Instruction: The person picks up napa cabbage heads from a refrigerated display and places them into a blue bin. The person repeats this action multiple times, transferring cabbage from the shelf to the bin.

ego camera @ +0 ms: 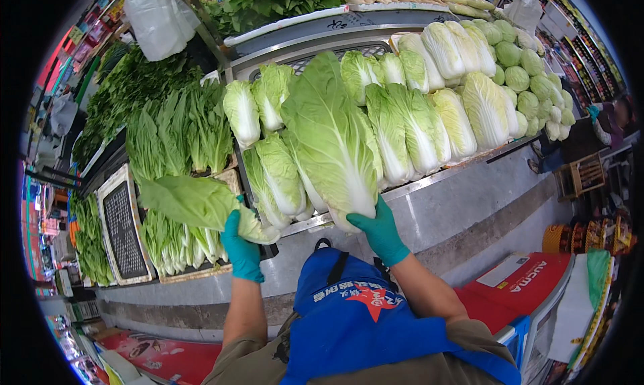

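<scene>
Both my hands wear teal gloves. My left hand (241, 246) grips a loose green cabbage leaf (193, 201) by its pale base, the blade reaching left over the leafy greens. At the front edge of the display, my right hand (378, 232) grasps the white base of a large, broad-leaved Chinese cabbage (334, 143), which tilts up in front of the others. Smaller Chinese cabbages (279, 176) lie just left of it. To its right, more Chinese cabbages (390, 133) rest in a row. My right fingertips are partly hidden behind the base.
Romaine-like greens (166, 133) and white-stemmed greens (176, 244) fill trays at left, beside a black grated crate (123, 229). Round green cabbages (518, 78) are piled at right. The stall's metal edge (422, 181) runs before me. A person (601, 125) is near a wooden stool (581, 176).
</scene>
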Available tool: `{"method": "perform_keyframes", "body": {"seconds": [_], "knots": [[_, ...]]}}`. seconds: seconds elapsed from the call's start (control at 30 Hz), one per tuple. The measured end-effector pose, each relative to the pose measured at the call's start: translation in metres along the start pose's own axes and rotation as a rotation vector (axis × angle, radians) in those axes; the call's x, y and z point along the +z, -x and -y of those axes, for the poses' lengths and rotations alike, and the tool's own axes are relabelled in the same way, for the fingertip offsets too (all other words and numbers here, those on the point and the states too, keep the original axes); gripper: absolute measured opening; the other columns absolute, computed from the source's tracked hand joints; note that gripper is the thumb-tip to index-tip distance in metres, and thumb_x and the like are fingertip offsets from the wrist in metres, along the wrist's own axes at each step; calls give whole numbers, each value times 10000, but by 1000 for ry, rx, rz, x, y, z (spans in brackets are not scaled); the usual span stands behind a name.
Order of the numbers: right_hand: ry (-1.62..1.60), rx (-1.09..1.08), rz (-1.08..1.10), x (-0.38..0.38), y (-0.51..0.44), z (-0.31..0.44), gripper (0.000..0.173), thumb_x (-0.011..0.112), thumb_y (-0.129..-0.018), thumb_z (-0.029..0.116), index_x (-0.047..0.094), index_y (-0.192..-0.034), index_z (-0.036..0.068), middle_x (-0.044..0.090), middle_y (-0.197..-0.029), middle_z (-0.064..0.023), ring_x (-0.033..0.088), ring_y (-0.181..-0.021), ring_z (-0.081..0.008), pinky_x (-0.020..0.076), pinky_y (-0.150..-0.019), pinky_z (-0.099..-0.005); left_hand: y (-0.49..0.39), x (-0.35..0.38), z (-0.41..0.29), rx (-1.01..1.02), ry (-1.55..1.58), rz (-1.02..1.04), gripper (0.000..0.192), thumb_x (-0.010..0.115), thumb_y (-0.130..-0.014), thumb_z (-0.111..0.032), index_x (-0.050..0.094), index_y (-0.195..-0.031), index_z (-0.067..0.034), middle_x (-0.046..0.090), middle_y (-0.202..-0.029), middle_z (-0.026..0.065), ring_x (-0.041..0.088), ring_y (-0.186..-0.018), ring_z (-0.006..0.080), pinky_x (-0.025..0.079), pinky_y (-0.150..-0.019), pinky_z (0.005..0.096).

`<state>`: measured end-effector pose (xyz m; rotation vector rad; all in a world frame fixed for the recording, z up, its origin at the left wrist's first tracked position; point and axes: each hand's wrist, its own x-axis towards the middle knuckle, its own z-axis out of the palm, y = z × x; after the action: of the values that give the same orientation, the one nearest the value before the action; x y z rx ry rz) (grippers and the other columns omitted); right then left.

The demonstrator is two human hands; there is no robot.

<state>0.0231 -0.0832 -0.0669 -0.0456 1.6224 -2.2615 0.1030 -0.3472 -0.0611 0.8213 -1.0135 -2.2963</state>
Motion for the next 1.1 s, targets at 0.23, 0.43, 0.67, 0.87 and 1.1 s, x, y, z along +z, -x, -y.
{"method": "perform_keyframes", "body": {"seconds": [0.23, 0.43, 0.67, 0.87, 1.1], "knots": [[-577, 377, -286, 14, -68, -74, 593, 735, -832, 132, 474, -1357, 43, 590, -1254, -91, 594, -1103, -206, 493, -927, -329, -50, 31, 7, -171, -208, 339, 518, 617, -883, -116, 456, -1361, 7, 624, -1216, 165, 643, -1033, 277, 540, -873, 376], [-502, 225, -441, 12, -53, -89, 541, 732, -852, 171, 488, -1323, 62, 607, -1213, -73, 606, -1050, -198, 503, -867, -359, -73, 65, 38, -384, -176, 437, 441, 597, -891, -102, 503, -1311, -6, 651, -1149, 151, 661, -941, 257, 550, -834, 382], [-149, 187, -470, 14, -49, -82, 497, 698, -880, 377, 572, -1226, 42, 643, -1078, -55, 626, -874, -153, 507, -671, -291, -74, 39, 55, -553, -118, 452, 418, 599, -903, -137, 515, -1288, 1, 654, -1153, 149, 646, -977, 246, 528, -877, 377], [-144, 212, -486, 12, -56, -93, 614, 643, -910, 451, 567, -1264, -45, 620, -1170, -103, 577, -1008, -176, 462, -891, -294, -41, 39, 85, -630, -206, 327, 421, 660, -892, -158, 533, -1275, -39, 645, -1131, 109, 640, -1006, 256, 542, -861, 415], [213, 19, -480, 24, -43, -73, 546, 602, -943, 434, 598, -1185, -56, 659, -974, -116, 589, -850, -145, 495, -759, -288, -21, 66, 106, -594, -198, 401, 562, 699, -895, -233, 443, -1372, -84, 545, -1316, 79, 549, -1183, 235, 482, -973, 425]]}}
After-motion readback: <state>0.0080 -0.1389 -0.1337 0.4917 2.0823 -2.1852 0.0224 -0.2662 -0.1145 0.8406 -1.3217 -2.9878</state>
